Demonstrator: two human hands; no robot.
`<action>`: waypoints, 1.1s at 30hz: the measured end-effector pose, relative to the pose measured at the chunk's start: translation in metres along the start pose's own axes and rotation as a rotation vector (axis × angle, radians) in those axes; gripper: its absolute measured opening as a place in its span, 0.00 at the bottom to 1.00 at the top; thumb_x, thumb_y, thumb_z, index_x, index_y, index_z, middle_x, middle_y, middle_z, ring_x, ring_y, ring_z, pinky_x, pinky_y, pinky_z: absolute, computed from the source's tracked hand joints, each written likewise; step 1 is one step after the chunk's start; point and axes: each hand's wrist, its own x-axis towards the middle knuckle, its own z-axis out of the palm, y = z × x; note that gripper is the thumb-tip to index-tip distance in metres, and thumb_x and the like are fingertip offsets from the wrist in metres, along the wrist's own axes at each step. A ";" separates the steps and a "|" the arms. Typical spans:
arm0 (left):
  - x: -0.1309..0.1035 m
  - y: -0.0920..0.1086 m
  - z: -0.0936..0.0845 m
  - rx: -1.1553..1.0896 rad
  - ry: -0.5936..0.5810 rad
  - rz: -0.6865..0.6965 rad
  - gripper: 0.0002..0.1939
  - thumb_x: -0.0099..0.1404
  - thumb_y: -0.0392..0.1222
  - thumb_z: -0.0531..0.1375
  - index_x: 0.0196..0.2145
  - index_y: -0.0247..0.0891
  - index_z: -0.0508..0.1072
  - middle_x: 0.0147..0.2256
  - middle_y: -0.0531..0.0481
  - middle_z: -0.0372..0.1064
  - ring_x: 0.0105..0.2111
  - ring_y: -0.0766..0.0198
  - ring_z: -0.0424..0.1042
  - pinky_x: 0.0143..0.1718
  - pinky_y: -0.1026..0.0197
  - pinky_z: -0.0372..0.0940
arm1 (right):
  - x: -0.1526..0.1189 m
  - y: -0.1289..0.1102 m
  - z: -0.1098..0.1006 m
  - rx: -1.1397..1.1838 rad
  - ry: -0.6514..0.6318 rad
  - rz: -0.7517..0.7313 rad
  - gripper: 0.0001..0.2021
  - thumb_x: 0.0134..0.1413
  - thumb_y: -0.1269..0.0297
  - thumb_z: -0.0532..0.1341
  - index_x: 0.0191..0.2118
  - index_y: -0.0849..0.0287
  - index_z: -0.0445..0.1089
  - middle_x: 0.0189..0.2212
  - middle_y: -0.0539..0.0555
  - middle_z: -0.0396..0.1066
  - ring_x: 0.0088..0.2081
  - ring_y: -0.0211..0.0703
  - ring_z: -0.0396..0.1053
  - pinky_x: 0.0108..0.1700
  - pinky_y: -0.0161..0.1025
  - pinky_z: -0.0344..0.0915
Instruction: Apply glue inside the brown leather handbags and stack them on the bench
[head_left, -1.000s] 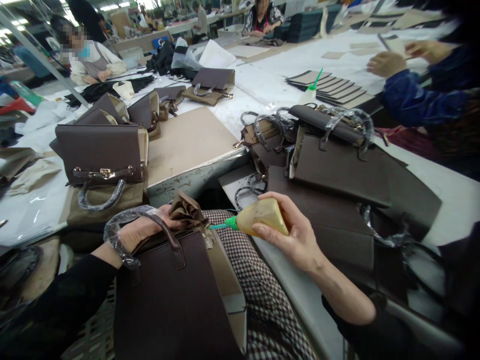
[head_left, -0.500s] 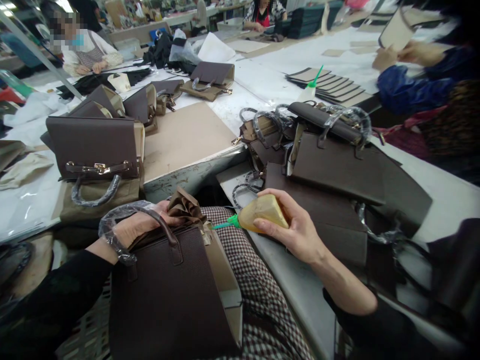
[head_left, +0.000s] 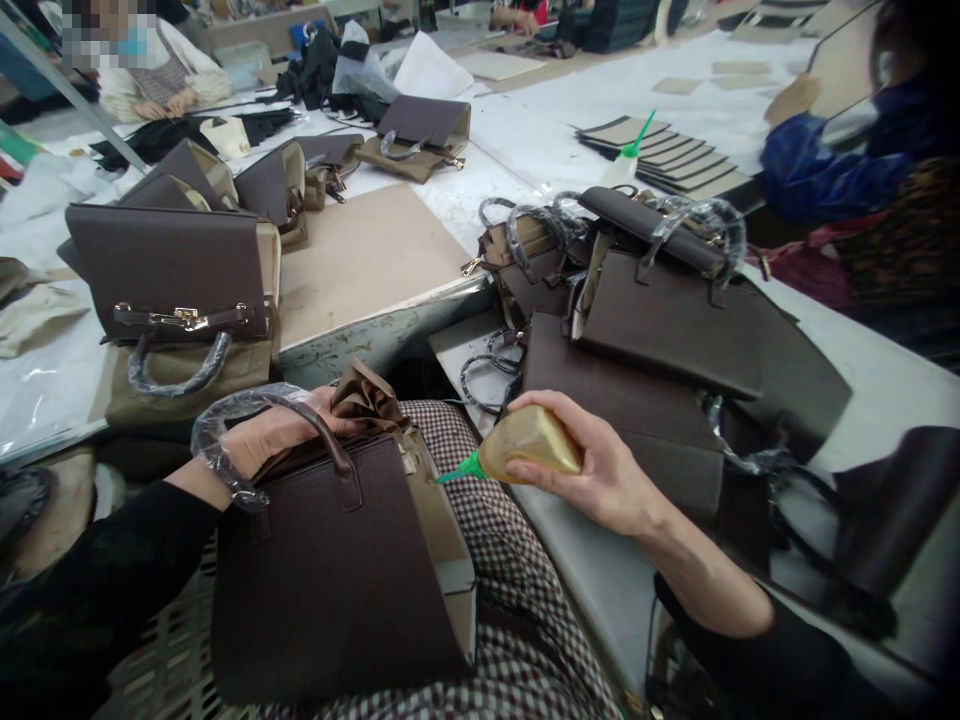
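A dark brown handbag [head_left: 337, 580] rests on my lap, its side panel facing right with the beige inner face showing. My left hand [head_left: 300, 425] reaches through the plastic-wrapped handle [head_left: 214, 435] and is closed on the bunched brown lining [head_left: 367, 395] at the bag's top. In my right hand [head_left: 592, 455] is a squeeze bottle [head_left: 529, 445] of yellowish glue, held nearly sideways. Its thin green nozzle [head_left: 459, 468] points left, with the tip at the beige side edge of the bag. Whether the tip touches the edge I cannot tell.
Several brown handbags [head_left: 172, 265] stand on the table to the left, and more bags [head_left: 675, 320] are piled on the right. Behind that pile is another green-tipped bottle [head_left: 622, 165] beside layered panels [head_left: 667, 150]. A co-worker's blue sleeve [head_left: 825, 165] is at the right.
The nozzle tip has shifted a little down and right along the bag's side edge, and the bottle tilts more. My left hand keeps its hold. The whole view has shifted slightly.
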 end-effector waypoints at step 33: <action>0.002 -0.016 -0.002 -0.170 -0.103 0.077 0.14 0.59 0.40 0.75 0.42 0.36 0.82 0.40 0.52 0.84 0.42 0.60 0.80 0.48 0.61 0.72 | -0.034 0.022 -0.010 0.306 -0.105 0.334 0.24 0.53 0.52 0.73 0.52 0.52 0.70 0.37 0.48 0.73 0.34 0.42 0.70 0.32 0.36 0.68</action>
